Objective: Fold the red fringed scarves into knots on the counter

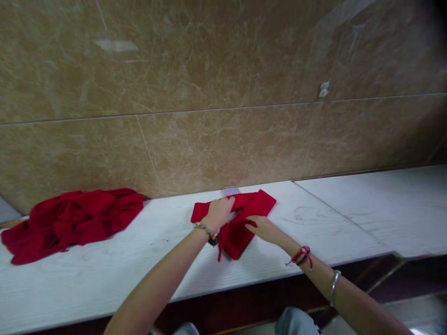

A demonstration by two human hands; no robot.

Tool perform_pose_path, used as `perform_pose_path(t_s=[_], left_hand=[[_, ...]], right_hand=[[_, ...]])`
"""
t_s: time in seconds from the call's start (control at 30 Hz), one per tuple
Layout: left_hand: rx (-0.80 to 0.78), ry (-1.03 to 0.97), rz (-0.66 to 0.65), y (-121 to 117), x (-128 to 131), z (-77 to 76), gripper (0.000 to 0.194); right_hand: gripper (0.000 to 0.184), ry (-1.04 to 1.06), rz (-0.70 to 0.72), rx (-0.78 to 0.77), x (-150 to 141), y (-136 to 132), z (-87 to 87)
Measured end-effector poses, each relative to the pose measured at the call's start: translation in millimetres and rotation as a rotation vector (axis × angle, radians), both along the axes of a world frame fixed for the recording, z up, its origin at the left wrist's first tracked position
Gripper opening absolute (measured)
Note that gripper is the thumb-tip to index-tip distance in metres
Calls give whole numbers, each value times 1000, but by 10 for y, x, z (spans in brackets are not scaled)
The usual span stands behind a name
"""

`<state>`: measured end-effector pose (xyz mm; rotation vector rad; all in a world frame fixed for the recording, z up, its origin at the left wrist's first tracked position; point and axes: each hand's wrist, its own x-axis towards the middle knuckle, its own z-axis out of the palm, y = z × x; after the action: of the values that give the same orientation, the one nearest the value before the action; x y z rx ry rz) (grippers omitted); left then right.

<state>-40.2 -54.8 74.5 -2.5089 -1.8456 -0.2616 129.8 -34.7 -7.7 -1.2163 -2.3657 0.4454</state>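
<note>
Rests left hand (219,214) on the folded red cloth (239,234), just below the frame's centre; touches it with loosely curled right hand (264,228); cannot tell firm grip from light contact for either.

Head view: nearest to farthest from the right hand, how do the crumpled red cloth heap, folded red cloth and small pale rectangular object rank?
1. Folded red cloth: touching the right hand.
2. Small pale rectangular object: beyond it, beside the tan patterned wall.
3. Crumpled red cloth heap: far left.
</note>
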Motion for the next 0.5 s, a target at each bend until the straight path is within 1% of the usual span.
perform_pose_path(t_s=[0.07, 0.1, 0.13, 0.17, 0.2, 0.27, 0.3, 0.33, 0.4, 0.43, 0.5], left_hand=[[-54, -23, -33, 3, 86, -243, 41], [-70, -39, -47, 19, 63, -323, 45], [-87, -75, -58, 44, 4, -371, 47], [-120, -143, -71, 76, -81, -390, 48], [-181, -264, -87, 112, -184, -386, 49], [-295, -475, -119, 184, -398, -344, 51], [-307, -535, -136, 213, -493, -324, 51], [-293, -546, -156, 238, -571, -316, 49], [-232, -477, -209, 272, -670, -345, 47], [-222, -421, -236, 285, -691, -381, 49], [-255, -310, -266, 314, -684, -479, 56]], right_hand=[[30, 24, 11, -5, 47, -59, -76], [31, 37, 18, -6, 64, -81, -104], [31, 48, 24, -5, 75, -94, -122], [31, 57, 25, -4, 82, -99, -128], [30, 63, 23, -4, 82, -93, -123], [29, 67, 14, -3, 63, -58, -89], [29, 65, 13, -1, 44, -32, -66], [30, 65, 13, 0, 19, -2, -45], [33, 83, 23, -13, -49, 61, -13], [34, 108, 31, -31, -89, 92, -5], [35, 188, 41, -90, -171, 150, 0]])
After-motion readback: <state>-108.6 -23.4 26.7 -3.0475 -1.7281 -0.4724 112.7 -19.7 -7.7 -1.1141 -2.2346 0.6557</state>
